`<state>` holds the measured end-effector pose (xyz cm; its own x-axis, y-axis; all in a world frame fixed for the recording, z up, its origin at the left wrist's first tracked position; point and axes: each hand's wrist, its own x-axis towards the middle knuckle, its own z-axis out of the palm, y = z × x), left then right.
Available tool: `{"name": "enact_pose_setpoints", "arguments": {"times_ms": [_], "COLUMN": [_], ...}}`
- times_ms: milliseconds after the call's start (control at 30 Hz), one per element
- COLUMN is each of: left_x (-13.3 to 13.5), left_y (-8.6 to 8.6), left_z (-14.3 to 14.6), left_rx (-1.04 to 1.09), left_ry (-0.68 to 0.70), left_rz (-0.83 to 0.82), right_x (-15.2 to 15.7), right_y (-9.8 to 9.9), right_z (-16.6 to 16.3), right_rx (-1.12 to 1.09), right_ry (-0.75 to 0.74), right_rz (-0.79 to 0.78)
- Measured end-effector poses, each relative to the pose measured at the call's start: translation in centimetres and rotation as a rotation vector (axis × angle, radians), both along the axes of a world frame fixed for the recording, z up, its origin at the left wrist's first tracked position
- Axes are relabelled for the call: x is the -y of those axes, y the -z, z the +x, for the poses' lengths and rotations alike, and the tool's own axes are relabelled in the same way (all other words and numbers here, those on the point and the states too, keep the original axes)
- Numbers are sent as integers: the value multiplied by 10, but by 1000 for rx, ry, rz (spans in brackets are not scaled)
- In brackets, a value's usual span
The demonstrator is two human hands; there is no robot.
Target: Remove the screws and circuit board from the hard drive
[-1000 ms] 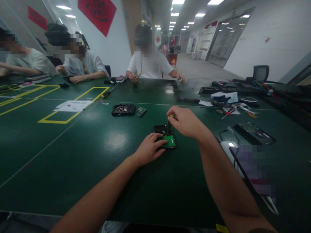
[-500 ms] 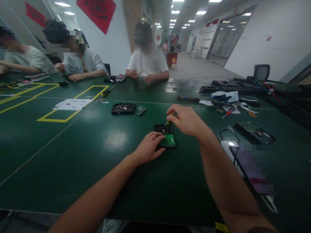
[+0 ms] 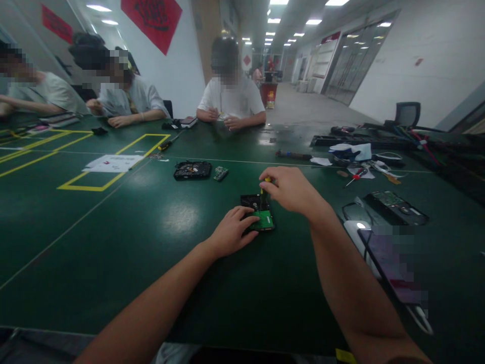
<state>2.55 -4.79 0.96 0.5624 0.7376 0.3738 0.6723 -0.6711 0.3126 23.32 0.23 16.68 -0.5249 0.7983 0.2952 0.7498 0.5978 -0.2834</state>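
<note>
A black hard drive (image 3: 247,200) with a green circuit board (image 3: 265,220) lies flat on the table in front of me. My left hand (image 3: 235,227) grips its left side, fingers over the top and thumb along the near edge. From above, my right hand (image 3: 286,187) is closed around the yellow handle of a screwdriver (image 3: 262,191). The screwdriver stands upright, its tip down at the drive beside the green board; whether it sits in a screw is too small to tell.
On the green table (image 3: 113,253), another opened drive (image 3: 192,170) and a small circuit board (image 3: 221,174) lie beyond my left hand. A third drive (image 3: 396,207), a tablet (image 3: 390,268) and a red screwdriver (image 3: 356,177) are at the right. A co-worker (image 3: 231,101) sits opposite.
The right hand has shifted very slightly at the screwdriver. My left hand and the hard drive stay in place.
</note>
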Motion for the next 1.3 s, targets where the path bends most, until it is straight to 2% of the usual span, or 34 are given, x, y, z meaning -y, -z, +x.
{"name": "enact_pose_setpoints", "arguments": {"times_ms": [233,567,733,1133,1300], "left_x": [0,0,0,1,0], "left_y": [-2,-2,-2,-3,-2], "left_z": [0,-1,-1,-1,-3], "left_rx": [-2,1,8,-7,-5], "left_ry": [-11,-2,0,9,12], "left_rz": [-9,-10,-10,-8,-6], "right_x": [4,3,4,4,4], "right_y": [-2,0,-4,-2,-2], "right_z": [-3,2,3,0,3], "right_rx": [-109,-157,-142,-188,-173], "right_ry": [-14,56,-15,32,-19], "right_rz": [-148,-221,-203,-253,-218]}}
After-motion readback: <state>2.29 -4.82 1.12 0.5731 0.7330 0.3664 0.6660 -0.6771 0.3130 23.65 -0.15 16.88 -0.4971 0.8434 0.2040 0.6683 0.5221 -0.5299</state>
